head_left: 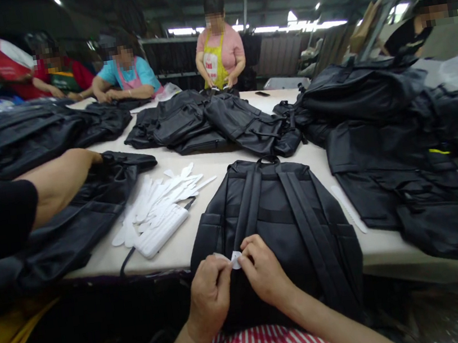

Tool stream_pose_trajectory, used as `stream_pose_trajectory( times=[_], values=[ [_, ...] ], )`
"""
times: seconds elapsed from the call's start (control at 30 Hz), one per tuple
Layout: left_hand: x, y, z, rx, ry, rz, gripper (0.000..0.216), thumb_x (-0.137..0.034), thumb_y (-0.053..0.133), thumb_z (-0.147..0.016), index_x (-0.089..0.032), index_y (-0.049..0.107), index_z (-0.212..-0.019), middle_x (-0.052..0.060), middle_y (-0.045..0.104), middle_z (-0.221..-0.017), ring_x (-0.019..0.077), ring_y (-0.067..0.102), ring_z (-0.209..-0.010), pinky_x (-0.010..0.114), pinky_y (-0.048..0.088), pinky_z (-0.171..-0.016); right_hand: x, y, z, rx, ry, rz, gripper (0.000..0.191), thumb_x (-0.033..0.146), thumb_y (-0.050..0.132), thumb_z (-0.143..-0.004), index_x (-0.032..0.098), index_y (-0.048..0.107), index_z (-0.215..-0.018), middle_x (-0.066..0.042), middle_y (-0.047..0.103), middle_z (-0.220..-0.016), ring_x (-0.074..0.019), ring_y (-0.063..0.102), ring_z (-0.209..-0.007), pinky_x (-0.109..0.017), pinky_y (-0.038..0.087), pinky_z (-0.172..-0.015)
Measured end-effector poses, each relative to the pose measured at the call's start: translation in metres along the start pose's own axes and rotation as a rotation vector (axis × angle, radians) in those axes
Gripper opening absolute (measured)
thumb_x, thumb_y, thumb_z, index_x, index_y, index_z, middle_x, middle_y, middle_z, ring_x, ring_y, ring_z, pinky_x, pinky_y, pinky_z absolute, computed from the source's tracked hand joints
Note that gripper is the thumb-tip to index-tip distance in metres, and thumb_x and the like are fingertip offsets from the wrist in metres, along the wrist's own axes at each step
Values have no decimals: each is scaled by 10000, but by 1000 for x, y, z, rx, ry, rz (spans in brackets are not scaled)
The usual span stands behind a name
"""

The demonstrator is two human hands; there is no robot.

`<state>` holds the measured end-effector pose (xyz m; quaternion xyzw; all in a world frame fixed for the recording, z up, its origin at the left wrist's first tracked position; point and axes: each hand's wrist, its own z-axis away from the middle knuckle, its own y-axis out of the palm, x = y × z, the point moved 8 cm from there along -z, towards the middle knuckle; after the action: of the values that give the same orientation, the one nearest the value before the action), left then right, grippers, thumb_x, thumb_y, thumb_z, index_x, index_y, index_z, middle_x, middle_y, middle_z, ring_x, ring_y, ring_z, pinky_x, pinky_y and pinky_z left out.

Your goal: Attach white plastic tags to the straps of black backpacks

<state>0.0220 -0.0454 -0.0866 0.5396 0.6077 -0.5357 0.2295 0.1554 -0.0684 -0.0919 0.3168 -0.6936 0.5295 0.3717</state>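
A black backpack lies in front of me with its two shoulder straps facing up, its lower end overhanging the table's near edge. Above its left strap, my left hand and my right hand meet. Both pinch a small white strip between thumb and fingers, one hand at each side of it. Most of the strip is hidden by the fingertips. Left of the backpack is a loose pile of white paper-like strips, with a white power strip in front of it.
Black bags lie across the table's far side, and more are heaped at the right. A co-worker's arm reaches over a black bag at the left. Another white strip rests right of the backpack. Several people stand or sit beyond.
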Motion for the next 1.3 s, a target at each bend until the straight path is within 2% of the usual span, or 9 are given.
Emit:
stream_pose_trajectory(
  times=[0.07, 0.17, 0.27, 0.37, 0.5, 0.77, 0.97, 1.1, 1.3],
  values=[
    [-2, 1, -1, 10, 28, -2, 117, -242, 499, -804, -199, 588, -741, 17, 611, -766, 159, 564, -772, 279, 428, -751, -5, -2, -3, 23, 51, -68, 182, 103, 482, -778, 175, 467, -611, -46, 523, -900, -139, 531, -846, -265, 434, -778],
    [21, -1, -6, -43, -258, 100, 142, -303, 504, -804, -193, 565, -738, -2, 589, -707, 143, 556, -701, 258, 442, -678, -7, -4, -4, 1, 61, -98, 174, 102, 486, -778, 173, 470, -619, -44, 526, -925, -138, 528, -867, -268, 423, -794],
    [42, 7, -10, 9, -546, 315, 192, -366, 537, -758, -179, 548, -717, -5, 593, -680, 144, 566, -675, 239, 451, -595, -3, -2, -2, -18, 8, -83, 150, 116, 470, -799, 176, 472, -661, -48, 513, -940, -141, 521, -879, -274, 419, -802],
    [47, 11, -16, 103, -660, 368, 192, -354, 574, -708, -168, 534, -685, -6, 595, -637, 143, 576, -647, 219, 438, -546, 2, 2, 0, -13, -47, -55, 136, 132, 451, -823, 179, 484, -699, -51, 505, -925, -142, 518, -858, -280, 422, -784],
    [40, 9, -23, 118, -587, 295, 200, -355, 564, -729, -164, 529, -680, -18, 572, -601, 135, 565, -605, 227, 444, -552, 3, 2, 0, -17, -47, -35, 146, 127, 447, -822, 183, 487, -693, -39, 509, -883, -139, 520, -819, -279, 426, -759],
    [41, 2, -8, -59, -497, 287, 222, -391, 551, -761, -171, 546, -727, -15, 586, -652, 132, 564, -653, 240, 458, -626, 5, 1, -6, 0, -9, -7, 149, 136, 475, -798, 188, 489, -658, -20, 522, -854, -128, 531, -759, -269, 434, -736],
    [51, 4, -6, -5, -699, 423, 257, -403, 609, -686, -154, 552, -721, -12, 590, -631, 126, 568, -630, 205, 429, -538, 2, -2, -3, -31, 3, -47, 52, 165, 494, -799, 191, 539, -797, -17, 524, -890, -112, 534, -709, -259, 440, -695],
    [47, 7, -5, 70, -730, 392, 315, -455, 588, -694, -160, 571, -805, -2, 624, -657, 137, 589, -616, 228, 435, -547, -3, -10, -4, -96, 54, -39, 219, 180, 532, -762, 194, 518, -981, -29, 493, -996, -70, 512, -569, -274, 456, -652],
    [34, 12, -14, 235, -555, 196, 265, -383, 613, -693, -149, 642, -812, 50, 690, -800, 188, 618, -770, 270, 453, -694, -28, -16, -5, -196, 211, -145, 303, 254, 542, -760, 176, 477, -1045, -41, 518, -976, -90, 548, -600, -283, 497, -625]
  ],
)
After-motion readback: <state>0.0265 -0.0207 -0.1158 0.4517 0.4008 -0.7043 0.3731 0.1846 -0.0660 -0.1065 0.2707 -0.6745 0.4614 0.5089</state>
